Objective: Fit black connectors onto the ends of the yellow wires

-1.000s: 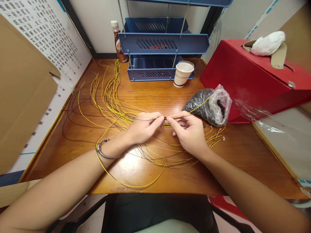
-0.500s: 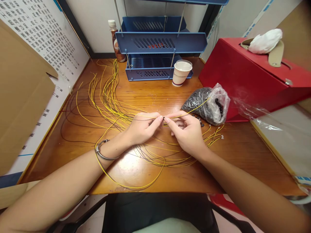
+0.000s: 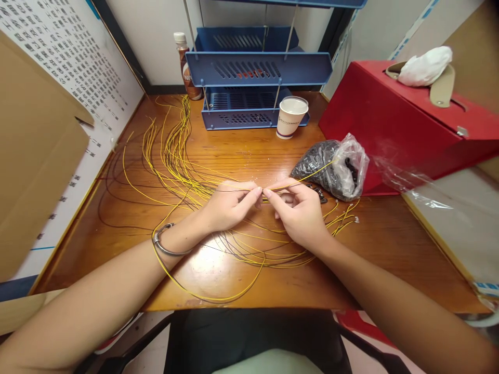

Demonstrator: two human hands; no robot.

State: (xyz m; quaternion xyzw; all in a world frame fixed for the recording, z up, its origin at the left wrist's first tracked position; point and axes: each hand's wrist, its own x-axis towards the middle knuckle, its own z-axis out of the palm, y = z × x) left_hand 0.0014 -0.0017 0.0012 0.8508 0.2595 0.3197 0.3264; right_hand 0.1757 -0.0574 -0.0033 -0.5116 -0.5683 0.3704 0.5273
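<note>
My left hand [image 3: 236, 203] and my right hand [image 3: 299, 206] meet tip to tip over the middle of the desk, both closed in a pinch. Between the fingertips is a tiny black piece [image 3: 262, 191], mostly hidden, where yellow and black wires run through. One yellow wire [image 3: 317, 171] extends from my right fingers up toward the plastic bag. A bundle of yellow and black wires [image 3: 175, 150] spreads behind and left of my left hand. More wires curve beneath both hands, some with small white connectors [image 3: 356, 219] on their right ends. A yellow wire loops by my left wrist.
A clear plastic bag of small black parts [image 3: 327, 161] lies right of my hands, with loose black parts [image 3: 317, 194] beside it. Behind stand a blue tray rack [image 3: 257, 67], a paper cup [image 3: 291, 118] and a bottle [image 3: 187, 67]. A red box [image 3: 366, 130] is at right.
The yellow wire's free end on the right has dipped slightly, and the black piece at my fingertips is more covered. Both hands stay almost in place.
</note>
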